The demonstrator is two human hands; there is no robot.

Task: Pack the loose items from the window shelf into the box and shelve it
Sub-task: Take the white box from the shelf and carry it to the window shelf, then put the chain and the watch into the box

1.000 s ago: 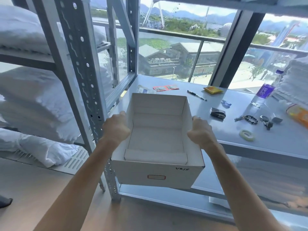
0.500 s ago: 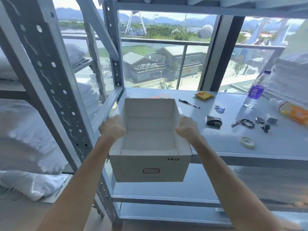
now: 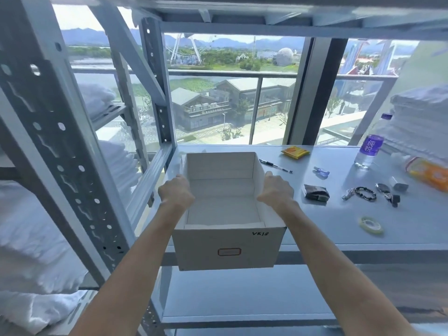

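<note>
Box [image 3: 228, 248], overhanging the shelf's [image 3: 315, 226] front-left edge, is gripped at both side rims by left hand [image 3: 175, 191] and right hand [image 3: 276, 191].

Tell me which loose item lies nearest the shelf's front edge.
The tape roll, alone by the shelf front, right of the box. The dark pouch, beaded bracelet and pen lie farther back.

Box label [image 3: 229, 251] unreadable; orange packet [image 3: 430, 174] cut off right.
</note>
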